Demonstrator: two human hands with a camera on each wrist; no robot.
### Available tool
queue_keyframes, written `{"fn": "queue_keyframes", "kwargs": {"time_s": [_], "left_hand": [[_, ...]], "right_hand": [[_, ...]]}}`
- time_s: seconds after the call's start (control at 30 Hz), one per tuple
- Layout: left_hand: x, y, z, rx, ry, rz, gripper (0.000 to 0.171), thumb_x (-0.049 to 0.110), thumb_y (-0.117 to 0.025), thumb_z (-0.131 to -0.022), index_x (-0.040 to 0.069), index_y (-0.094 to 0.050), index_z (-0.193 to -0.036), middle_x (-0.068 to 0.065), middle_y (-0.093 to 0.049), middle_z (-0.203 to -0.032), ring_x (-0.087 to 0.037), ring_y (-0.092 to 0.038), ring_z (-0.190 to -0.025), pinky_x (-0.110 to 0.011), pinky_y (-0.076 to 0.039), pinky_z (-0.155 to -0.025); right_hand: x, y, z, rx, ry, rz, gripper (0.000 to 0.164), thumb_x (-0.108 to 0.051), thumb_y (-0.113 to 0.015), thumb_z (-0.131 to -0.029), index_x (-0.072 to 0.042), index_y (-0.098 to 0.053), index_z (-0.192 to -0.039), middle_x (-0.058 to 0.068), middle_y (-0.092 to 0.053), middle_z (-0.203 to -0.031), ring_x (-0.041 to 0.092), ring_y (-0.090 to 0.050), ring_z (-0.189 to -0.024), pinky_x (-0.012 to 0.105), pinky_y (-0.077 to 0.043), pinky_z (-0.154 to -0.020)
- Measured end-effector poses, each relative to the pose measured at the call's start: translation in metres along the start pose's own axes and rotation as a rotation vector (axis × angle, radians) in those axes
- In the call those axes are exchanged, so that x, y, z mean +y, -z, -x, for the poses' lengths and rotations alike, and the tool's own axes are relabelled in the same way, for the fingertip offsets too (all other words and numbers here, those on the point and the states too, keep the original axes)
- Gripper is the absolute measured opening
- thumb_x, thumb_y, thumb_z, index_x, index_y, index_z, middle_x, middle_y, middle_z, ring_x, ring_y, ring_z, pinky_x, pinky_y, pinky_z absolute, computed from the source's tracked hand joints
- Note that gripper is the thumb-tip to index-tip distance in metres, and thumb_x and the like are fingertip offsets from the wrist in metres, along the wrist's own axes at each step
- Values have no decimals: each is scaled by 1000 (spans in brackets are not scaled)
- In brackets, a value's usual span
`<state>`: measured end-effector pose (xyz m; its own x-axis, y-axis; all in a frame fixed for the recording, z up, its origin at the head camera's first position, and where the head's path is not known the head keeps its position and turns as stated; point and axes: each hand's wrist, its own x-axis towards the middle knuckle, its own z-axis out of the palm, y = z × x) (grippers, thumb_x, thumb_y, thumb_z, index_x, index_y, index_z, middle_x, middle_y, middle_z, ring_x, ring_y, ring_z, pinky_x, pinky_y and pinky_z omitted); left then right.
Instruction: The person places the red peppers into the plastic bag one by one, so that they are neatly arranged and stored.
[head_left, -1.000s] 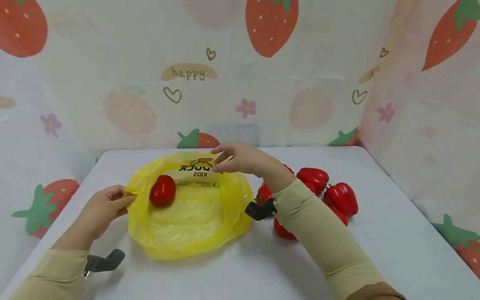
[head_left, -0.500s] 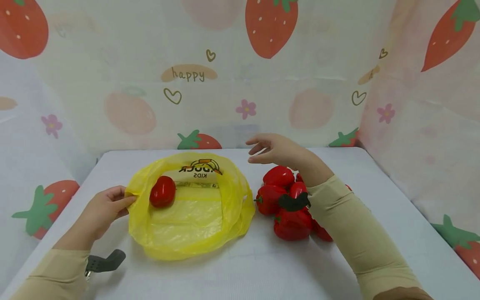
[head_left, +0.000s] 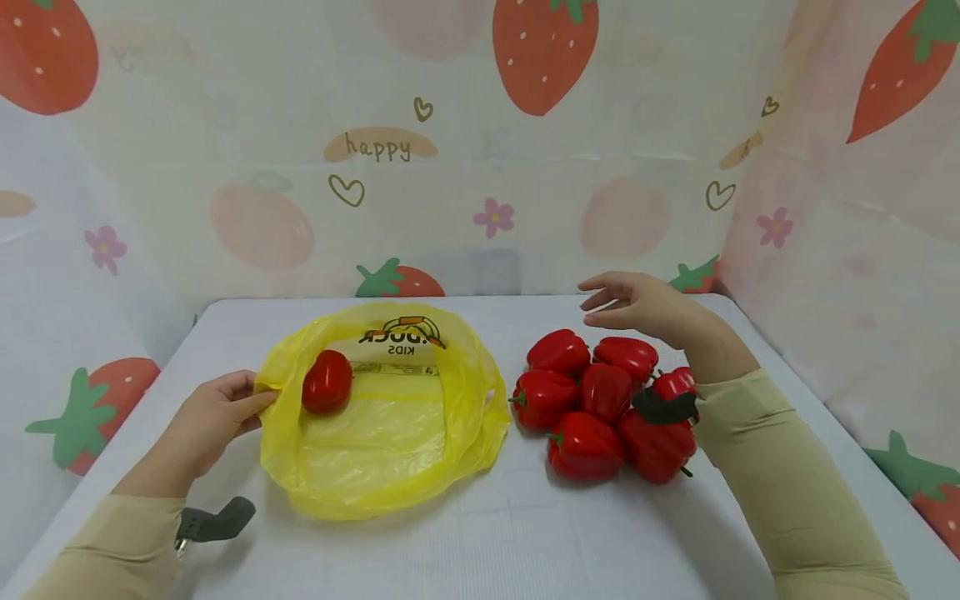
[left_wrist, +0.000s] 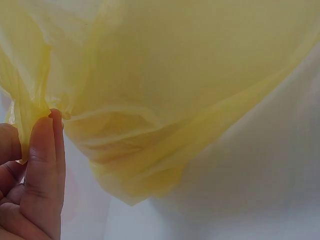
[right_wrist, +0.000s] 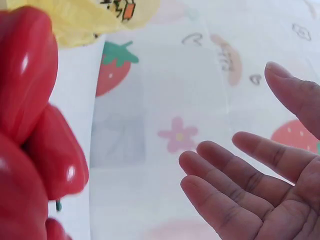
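Note:
A yellow plastic bag (head_left: 375, 487) lies on the table with its mouth spread, printed with a duck logo. My left hand (head_left: 217, 412) pinches the left edge of its rim; the left wrist view shows thumb and fingers (left_wrist: 42, 170) gathered on the thin film. One red bell pepper (head_left: 327, 382) rests inside, at the bag's left. To the right sits a cluster of several red bell peppers (head_left: 606, 392) with green stems. Above the back of that cluster hovers my right hand (head_left: 645, 308), fingers spread and relaxed with nothing in them, as the right wrist view also shows (right_wrist: 250, 195).
The white table (head_left: 480, 550) ends at a back edge against a strawberry-print curtain (head_left: 480, 150). Printed cloth also hangs at both sides. Dark wrist camera mounts (head_left: 666, 408) stick out from both sleeves, the right one overlapping the peppers in the head view.
My right hand has moved right, from over the bag to above the pepper cluster, uncovering the bag's logo and most peppers. My left hand keeps its pinch on the bag.

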<state>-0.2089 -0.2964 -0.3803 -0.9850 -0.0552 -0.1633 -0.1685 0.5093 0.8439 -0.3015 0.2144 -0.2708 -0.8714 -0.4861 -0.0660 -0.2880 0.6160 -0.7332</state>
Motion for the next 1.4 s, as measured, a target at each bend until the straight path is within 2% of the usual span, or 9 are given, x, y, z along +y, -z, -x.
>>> {"fn": "queue_keyframes", "kwargs": {"time_s": [0.17, 0.4, 0.53, 0.7, 0.93, 1.17, 1.3, 1.4], "left_hand": [[-1, -1, 0, -1, -2, 9, 51, 41, -55, -89, 3, -48, -122, -16, -49, -125, -23, -56, -101, -31, -47, -87], [-1, -1, -1, -5, -9, 12, 50, 39, -54, -90, 2, -48, -123, -17, -49, -125, -22, -56, -100, -29, -49, -85], [0, -1, -1, -7, -7, 7, 49, 38, -54, -90, 1, -47, -122, -17, -49, -124, -23, -55, -100, -29, -50, -84], [0, -2, -2, -7, 5, 11, 49, 37, -55, -90, 1, -47, -122, -16, -49, -123, -22, -56, -99, -30, -50, -84], [-2, -3, -2, -4, 2, 9, 48, 37, -54, -91, 1, -48, -122, -16, -50, -122, -22, -55, -98, -29, -51, -83], [-2, -3, -2, -5, 1, 24, 47, 35, -54, -91, 0, -48, -121, -17, -50, -122, -21, -56, -97, -30, -51, -83], [-3, -3, -2, -2, 2, 13, 48, 37, -54, -90, 1, -48, -122, -17, -50, -122, -22, -56, -99, -30, -51, -83], [-3, -3, -2, 3, 2, 6, 48, 38, -54, -91, 2, -48, -122, -17, -50, -122, -24, -55, -100, -30, -51, -83]], "right_hand": [[23, 12, 17, 27, -16, -15, 58, -30, -64, -86, -13, -41, -135, 13, -54, -123, 27, -54, -110, 47, -40, -97], [56, 20, 38, 76, -24, 57, 57, -32, -64, -85, -11, -43, -134, 14, -57, -120, 28, -56, -108, 45, -45, -92], [73, 23, 48, 81, 3, 68, 54, -27, -63, -86, -7, -43, -133, 17, -57, -120, 30, -57, -107, 44, -47, -89], [91, 25, 62, 76, -31, 61, 56, -26, -64, -86, -7, -41, -134, 19, -55, -123, 34, -52, -113, 48, -46, -90], [113, 25, 83, 68, -70, 52, 59, -26, -64, -85, -7, -40, -135, 20, -51, -127, 39, -45, -118, 49, -46, -89], [136, 19, 96, 35, -122, -25, 69, -24, -65, -84, -9, -30, -141, 24, -36, -138, 46, -31, -125, 55, -44, -88], [148, 12, 97, 26, -125, -91, 77, -21, -67, -82, -11, -22, -144, 24, -29, -141, 48, -27, -126, 53, -45, -87], [153, 6, 97, 30, -132, -115, 80, -20, -69, -80, -12, -22, -144, 23, -26, -143, 48, -26, -126, 51, -47, -85]]}}
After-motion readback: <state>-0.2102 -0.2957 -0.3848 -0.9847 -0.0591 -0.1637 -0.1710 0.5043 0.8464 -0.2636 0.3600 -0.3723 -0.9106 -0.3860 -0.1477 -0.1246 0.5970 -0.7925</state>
